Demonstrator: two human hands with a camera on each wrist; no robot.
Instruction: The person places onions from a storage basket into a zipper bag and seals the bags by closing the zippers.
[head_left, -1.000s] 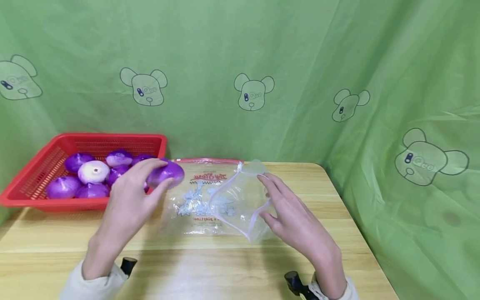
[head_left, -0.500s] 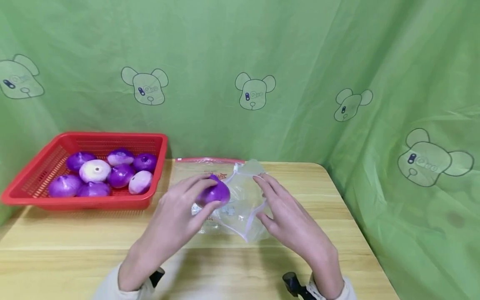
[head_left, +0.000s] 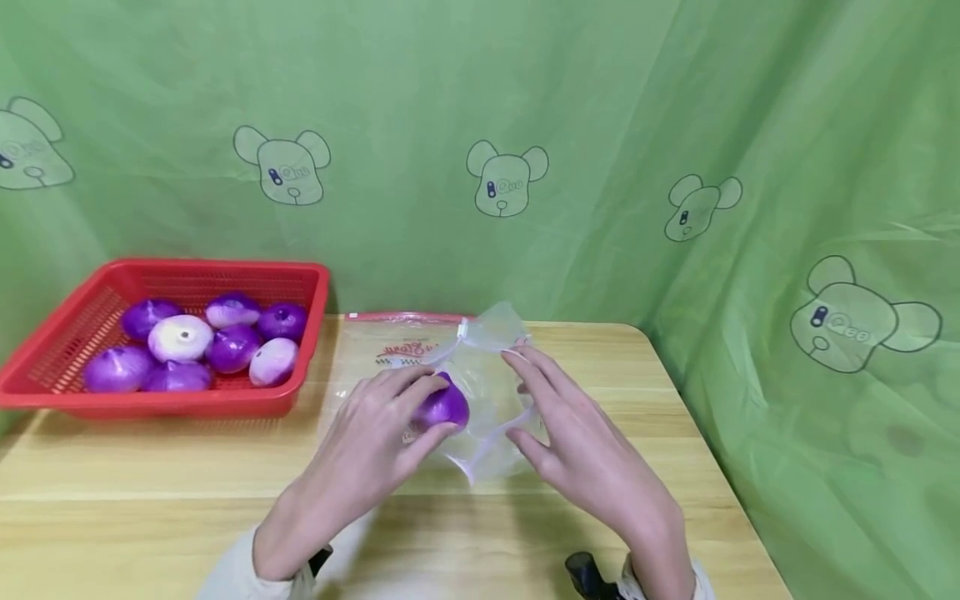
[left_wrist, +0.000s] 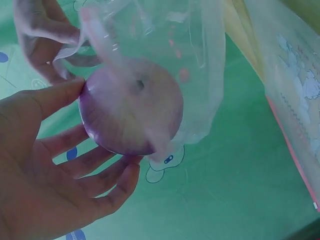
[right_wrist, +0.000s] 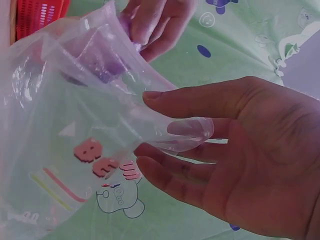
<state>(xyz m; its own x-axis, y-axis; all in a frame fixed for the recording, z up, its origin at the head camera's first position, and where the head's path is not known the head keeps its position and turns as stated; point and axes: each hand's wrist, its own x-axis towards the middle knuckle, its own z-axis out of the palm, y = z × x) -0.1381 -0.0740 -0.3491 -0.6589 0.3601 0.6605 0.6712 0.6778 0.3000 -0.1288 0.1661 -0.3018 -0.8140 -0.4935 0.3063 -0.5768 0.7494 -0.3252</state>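
My left hand grips a purple onion between thumb and fingers. The onion sits at the mouth of a clear zip bag, and in the left wrist view the bag's pale edge crosses in front of the onion. On the bag's other side, my right hand holds the rim, spreading the mouth. Seen from the right wrist, the thumb lies on one side of the plastic and the fingers are at the other. Red printing marks the bag's wall.
At the left, a red plastic basket holds several purple and whitish onions. Another clear bag with a red zip edge and printing lies flat on the wooden table beneath the work. A green curtain stands behind and at the sides.
My left hand has carried the onion rightward from beside the basket to the zip bag's mouth. My right hand stays at the bag's rim, nearly unmoved.
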